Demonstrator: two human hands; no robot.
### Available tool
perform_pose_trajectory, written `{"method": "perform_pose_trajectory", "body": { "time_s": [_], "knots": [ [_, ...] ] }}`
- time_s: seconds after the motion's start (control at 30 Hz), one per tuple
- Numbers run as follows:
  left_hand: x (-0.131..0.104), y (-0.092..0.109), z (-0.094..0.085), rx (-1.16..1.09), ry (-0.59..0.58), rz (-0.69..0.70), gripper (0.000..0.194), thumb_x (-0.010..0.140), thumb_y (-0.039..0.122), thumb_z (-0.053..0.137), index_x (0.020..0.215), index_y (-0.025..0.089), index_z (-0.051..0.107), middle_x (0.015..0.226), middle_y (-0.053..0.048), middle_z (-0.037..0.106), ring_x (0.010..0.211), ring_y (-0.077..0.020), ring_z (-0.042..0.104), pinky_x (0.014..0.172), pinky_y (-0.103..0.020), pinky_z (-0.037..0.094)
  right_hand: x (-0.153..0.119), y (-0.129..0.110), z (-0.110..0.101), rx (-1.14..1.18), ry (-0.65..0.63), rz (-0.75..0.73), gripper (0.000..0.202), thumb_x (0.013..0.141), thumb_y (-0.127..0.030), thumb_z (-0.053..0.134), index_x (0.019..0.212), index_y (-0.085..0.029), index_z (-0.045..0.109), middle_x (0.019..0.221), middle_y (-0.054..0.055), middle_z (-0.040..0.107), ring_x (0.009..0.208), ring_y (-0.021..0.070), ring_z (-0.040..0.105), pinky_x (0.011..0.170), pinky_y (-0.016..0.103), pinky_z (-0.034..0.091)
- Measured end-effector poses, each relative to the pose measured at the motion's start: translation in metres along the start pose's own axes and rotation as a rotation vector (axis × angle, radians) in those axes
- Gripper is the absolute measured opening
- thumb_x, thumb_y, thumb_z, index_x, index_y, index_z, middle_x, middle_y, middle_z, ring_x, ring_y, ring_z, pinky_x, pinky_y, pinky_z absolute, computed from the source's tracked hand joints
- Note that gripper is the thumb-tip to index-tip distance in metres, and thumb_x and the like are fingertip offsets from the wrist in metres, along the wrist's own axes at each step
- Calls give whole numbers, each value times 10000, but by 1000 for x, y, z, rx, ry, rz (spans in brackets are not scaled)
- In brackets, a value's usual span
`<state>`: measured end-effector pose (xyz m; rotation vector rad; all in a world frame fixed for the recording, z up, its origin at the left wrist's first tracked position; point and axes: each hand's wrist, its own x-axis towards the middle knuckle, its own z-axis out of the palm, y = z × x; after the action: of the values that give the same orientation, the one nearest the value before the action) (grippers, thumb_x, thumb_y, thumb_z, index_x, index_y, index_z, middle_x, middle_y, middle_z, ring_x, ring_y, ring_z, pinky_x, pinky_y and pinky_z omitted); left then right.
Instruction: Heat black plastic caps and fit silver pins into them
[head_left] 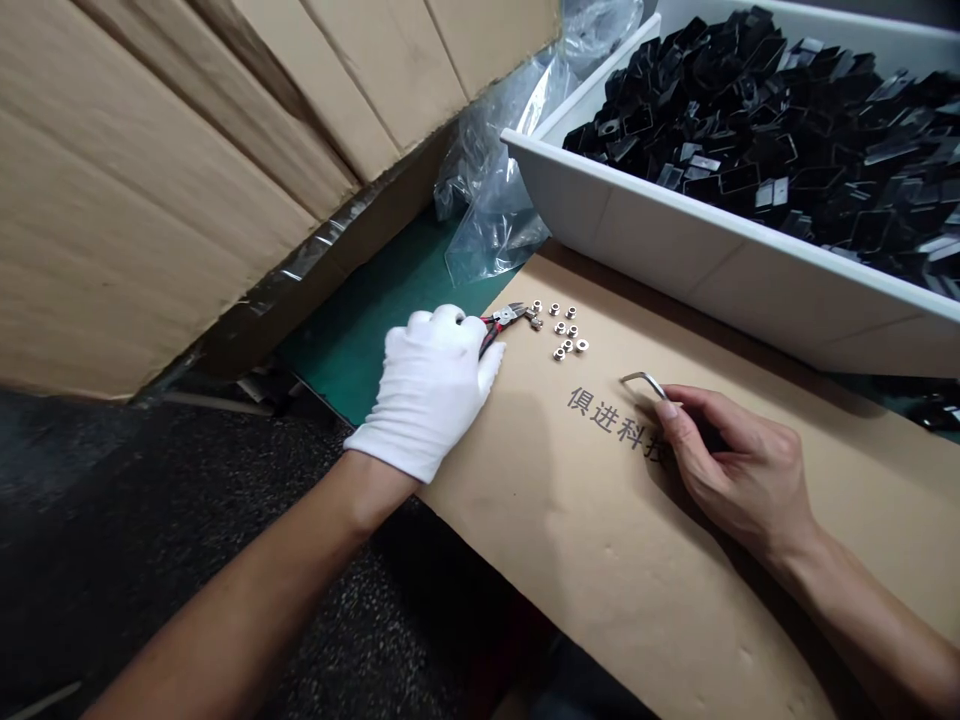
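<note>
Bent silver metal rod (646, 378) and red-handled metal pliers (508, 315) held

Rod is pinched by bare right hand (739, 465), over brown cardboard sheet (517, 540); pliers are gripped by white-gloved left hand (429, 385), tips near small silver metal rings (573, 331); black parts (750, 150) are heaped in white plastic bin (675, 240).

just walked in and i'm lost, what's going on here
The gloved left hand holds red-handled pliers, their tips close to a cluster of small metal parts on a cardboard sheet. The bare right hand holds a bent metal rod over the sheet. Farther back stands a white bin heaped with black parts.
</note>
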<state>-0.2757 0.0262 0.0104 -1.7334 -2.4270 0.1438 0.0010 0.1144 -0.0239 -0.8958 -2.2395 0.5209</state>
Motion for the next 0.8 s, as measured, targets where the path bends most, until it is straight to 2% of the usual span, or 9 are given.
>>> {"method": "perform_pose_trajectory", "body": {
  "time_s": [0.47,0.63,0.73,0.8],
  "knots": [
    [-5,9,-6,-40,21,74,318,1046,438,479,1133,192,661,1166,-132,667,1015,-340,595,764,-422,403,0,-1,0,51,-21,12,136,972,-225,695,1054,-160,781,916,60,829,695,152,737,674,251,586],
    [-7,11,-5,-84,14,12,295,1033,430,501,1081,189,664,1151,-130,667,1026,-333,596,790,-423,439,0,-1,0,73,-22,29,135,972,-233,694,1053,-163,776,919,54,826,722,146,739,674,239,568],
    [-13,20,-7,-143,44,-46,271,1027,416,512,1034,188,657,1147,-131,663,1035,-324,594,821,-421,467,0,-2,0,69,-14,61,157,965,-265,705,1065,-161,766,852,42,805,605,128,666,585,248,527],
    [-23,32,-11,-189,57,-41,258,1028,408,513,1004,192,653,1125,-129,665,1024,-317,594,849,-432,479,0,-3,-1,63,5,96,177,968,-285,699,1081,-162,758,767,20,771,523,120,591,515,256,483]
  ]
}}
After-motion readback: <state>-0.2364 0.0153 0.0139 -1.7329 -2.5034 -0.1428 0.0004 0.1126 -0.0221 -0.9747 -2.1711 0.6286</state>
